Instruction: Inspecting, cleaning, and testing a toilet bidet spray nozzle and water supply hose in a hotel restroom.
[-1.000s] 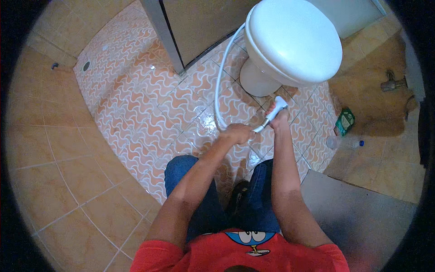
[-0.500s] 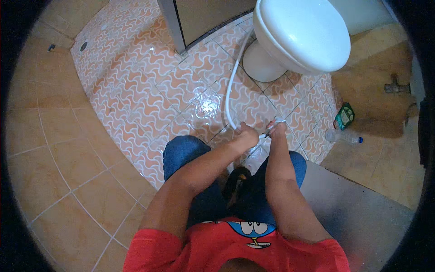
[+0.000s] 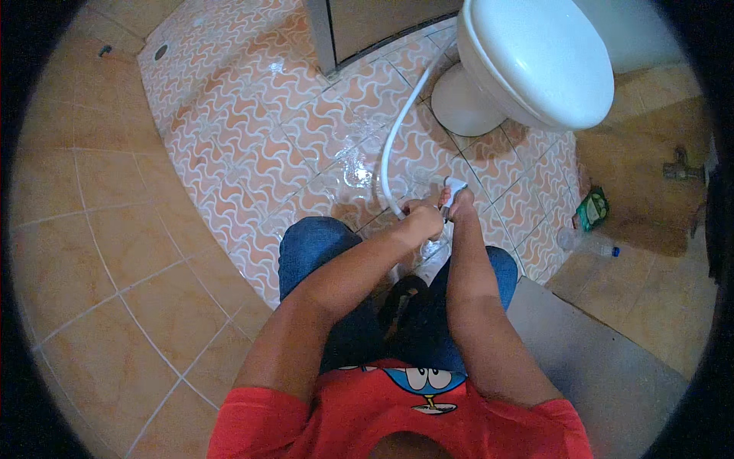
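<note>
A white hose (image 3: 387,157) curves over the wet patterned floor from beside the toilet to my hands. My left hand (image 3: 423,219) is closed around its near end. In my right hand (image 3: 461,205) is a white handheld sprayer (image 3: 455,184), its pale head sticking up past my fingers. Both hands are close together, low above the floor and just beyond my knees. The joint between hose and sprayer is mostly hidden by my fingers. Just below the hands is a pale, shiny patch, too blurred to make out.
A white toilet (image 3: 535,61) with its lid down stands ahead to the right. Beside the right wall lie a clear bottle (image 3: 592,243) and a green packet (image 3: 592,209); a tap (image 3: 682,164) juts above. A partition post (image 3: 323,38) stands ahead, and a floor drain (image 3: 160,52) lies far left.
The sprayer has turned in my right hand's grip, so its head now points up and away. My right hand has shifted slightly left, closer to my left hand. The view has shifted slightly.
</note>
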Action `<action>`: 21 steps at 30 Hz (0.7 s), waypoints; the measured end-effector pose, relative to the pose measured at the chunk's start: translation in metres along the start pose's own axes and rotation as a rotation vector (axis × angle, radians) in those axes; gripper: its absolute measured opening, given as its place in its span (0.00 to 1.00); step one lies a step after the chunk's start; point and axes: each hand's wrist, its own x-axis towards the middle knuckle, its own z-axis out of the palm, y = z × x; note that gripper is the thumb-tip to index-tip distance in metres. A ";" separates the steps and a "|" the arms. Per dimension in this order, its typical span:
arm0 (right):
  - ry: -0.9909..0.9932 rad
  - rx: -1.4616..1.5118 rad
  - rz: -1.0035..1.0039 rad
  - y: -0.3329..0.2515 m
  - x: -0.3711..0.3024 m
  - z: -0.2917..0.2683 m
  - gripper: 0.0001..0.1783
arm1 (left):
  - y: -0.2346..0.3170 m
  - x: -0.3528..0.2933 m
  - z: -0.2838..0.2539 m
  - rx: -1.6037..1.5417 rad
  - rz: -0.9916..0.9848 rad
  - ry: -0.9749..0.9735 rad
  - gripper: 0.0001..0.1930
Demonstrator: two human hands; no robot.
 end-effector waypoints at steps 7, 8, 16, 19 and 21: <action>-0.146 -0.028 0.099 0.013 -0.002 0.023 0.22 | -0.007 -0.008 -0.005 -0.051 -0.128 -0.034 0.23; -0.158 -0.036 0.105 0.012 0.000 0.024 0.22 | -0.006 -0.009 -0.003 0.009 -0.056 0.003 0.24; -0.249 -0.113 0.177 0.012 -0.009 0.043 0.21 | 0.000 -0.024 -0.009 0.031 -0.070 -0.001 0.21; -0.282 -0.086 0.091 0.011 -0.007 0.044 0.20 | -0.006 -0.016 0.002 0.038 -0.106 0.052 0.19; -0.298 -0.045 0.002 0.008 -0.005 0.041 0.20 | -0.013 -0.009 0.005 0.025 -0.110 0.117 0.18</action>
